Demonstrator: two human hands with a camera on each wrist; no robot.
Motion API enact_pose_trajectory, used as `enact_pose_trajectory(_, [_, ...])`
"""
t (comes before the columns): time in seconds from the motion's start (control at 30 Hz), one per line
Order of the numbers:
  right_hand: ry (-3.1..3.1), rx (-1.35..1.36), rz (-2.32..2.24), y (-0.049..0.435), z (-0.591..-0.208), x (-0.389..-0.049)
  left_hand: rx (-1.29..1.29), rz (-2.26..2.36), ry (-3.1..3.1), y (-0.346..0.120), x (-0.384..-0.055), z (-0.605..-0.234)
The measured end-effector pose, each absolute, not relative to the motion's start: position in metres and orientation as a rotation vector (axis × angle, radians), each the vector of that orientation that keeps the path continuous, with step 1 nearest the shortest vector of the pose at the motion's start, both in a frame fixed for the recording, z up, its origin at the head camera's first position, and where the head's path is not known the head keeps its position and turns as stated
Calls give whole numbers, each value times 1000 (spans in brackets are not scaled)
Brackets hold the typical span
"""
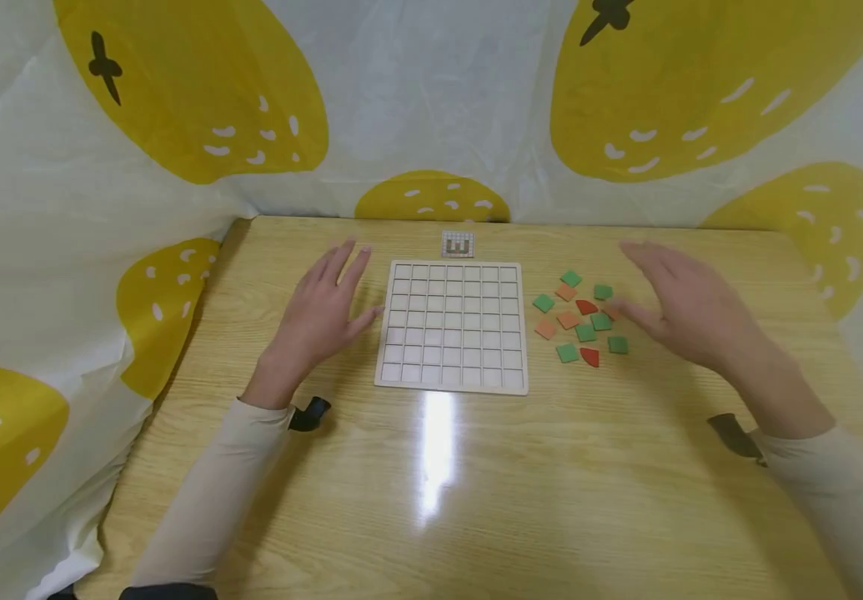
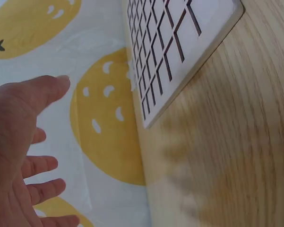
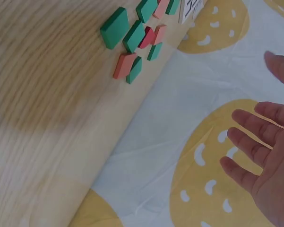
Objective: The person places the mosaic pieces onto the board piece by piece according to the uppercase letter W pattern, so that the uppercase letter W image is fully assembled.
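A pale square board [image 1: 452, 327] with a grid of recessed cells lies on the table, its cells bare. Beside its left edge is my left hand [image 1: 322, 312], fingers spread and holding nothing; the left wrist view shows the hand [image 2: 14, 142] raised above the tabletop. Right of the board lie loose flat tiles: several green squares [image 1: 567, 352], several orange squares [image 1: 546, 329] and two red quarter-round pieces [image 1: 589, 357]. My right hand [image 1: 689, 308] hovers just right of these tiles, fingers extended, with nothing in it. Its thumb overlaps an orange tile in the head view.
Behind the board lies a small card [image 1: 458, 243] printed with a grid and a brown shape. The wooden table [image 1: 551, 483] ends at a white curtain [image 1: 439, 100] with yellow fruit prints at the back and sides.
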State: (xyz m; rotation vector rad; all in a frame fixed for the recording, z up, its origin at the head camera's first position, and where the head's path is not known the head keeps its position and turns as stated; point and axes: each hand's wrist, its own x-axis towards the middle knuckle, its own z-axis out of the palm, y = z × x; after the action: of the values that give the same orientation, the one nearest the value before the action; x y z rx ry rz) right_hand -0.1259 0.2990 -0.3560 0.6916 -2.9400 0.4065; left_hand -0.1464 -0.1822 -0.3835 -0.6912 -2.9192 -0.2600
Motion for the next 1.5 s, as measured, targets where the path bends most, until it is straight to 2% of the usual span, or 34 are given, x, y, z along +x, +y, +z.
enact_pose_trajectory(0.47, [-2924, 639, 413, 312, -350, -129, -574, -740, -2945, -184, -150, -396])
enact_pose_trajectory(0.9, [-2956, 649, 461, 319, -345, -135, -320, -1175, -3036, -182, -160, -407])
enact_pose_trajectory(1.5, [-3021, 638, 795, 328, -352, -139, -229, -1659, -3042, -175, -171, -424])
